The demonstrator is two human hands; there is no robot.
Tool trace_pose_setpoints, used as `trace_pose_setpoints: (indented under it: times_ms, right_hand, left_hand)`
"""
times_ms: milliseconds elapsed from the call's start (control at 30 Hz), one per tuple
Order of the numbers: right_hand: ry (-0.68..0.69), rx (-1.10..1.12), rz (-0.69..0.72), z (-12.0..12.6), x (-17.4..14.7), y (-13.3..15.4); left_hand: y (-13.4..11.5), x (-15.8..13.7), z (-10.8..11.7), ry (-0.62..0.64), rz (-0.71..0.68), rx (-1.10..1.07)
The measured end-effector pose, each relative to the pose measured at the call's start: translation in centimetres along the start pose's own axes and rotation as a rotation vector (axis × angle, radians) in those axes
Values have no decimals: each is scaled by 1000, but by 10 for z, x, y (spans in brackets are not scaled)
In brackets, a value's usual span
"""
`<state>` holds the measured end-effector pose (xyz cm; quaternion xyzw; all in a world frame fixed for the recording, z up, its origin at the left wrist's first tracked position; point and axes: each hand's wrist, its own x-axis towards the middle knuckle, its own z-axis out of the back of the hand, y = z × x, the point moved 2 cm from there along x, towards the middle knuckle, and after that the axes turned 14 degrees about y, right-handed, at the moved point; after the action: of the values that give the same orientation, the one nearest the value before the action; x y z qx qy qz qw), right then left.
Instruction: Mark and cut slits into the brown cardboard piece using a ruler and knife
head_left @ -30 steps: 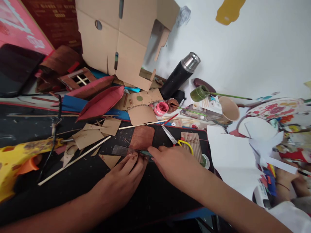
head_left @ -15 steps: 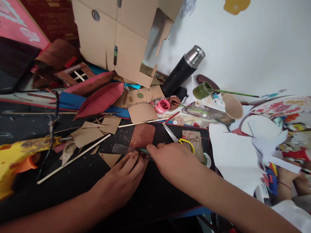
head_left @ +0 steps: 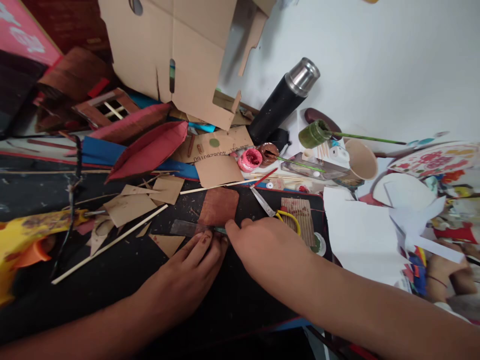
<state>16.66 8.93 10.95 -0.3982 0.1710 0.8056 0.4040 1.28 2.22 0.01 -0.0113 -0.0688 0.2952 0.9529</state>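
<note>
A brown-painted piece of card (head_left: 219, 206) lies on the black table top. Along its near edge runs a clear ruler (head_left: 184, 228), partly over the card. My left hand (head_left: 195, 267) presses the ruler down with its fingers held close together. At the ruler's other end my right hand (head_left: 258, 245) is closed, thumb towards the card; whatever it grips is hidden, though a small greenish sliver shows between the hands. Scissors (head_left: 264, 201) with one yellow handle lie just beyond my right hand, near a corrugated cardboard piece (head_left: 297, 212).
Cardboard scraps (head_left: 131, 207), a thin wooden stick (head_left: 112, 242) and a yellow glue gun (head_left: 33, 230) lie on the left. Behind stand a pink paint jar (head_left: 250, 159), a brown paint jar (head_left: 268, 153) and a black flask (head_left: 277, 107). Another person's hand (head_left: 442, 272) is at far right.
The view has shifted slightly, so the background sits a little higher and further left. Both hands stay at the ruler, with the right hand barely moved.
</note>
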Motion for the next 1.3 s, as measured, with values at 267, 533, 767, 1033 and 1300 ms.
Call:
trace_pose_setpoints:
  times_ms: [267, 533, 767, 1033, 1300]
  right_hand:
    - [31, 29, -24, -2, -2, -4]
    - [77, 50, -45, -5, -6, -6]
    - [65, 34, -49, -8, -8, -8]
    - [67, 48, -54, -13, -9, -11]
    - [101, 55, -57, -12, -11, -11]
  left_hand:
    - [0, -1, -1, 22, 3, -9]
    - [0, -1, -1, 27, -2, -16]
    - [0, -1, -1, 37, -7, -3]
    - [0, -1, 0, 27, 7, -1]
    - [0, -3, -2, 39, 0, -33]
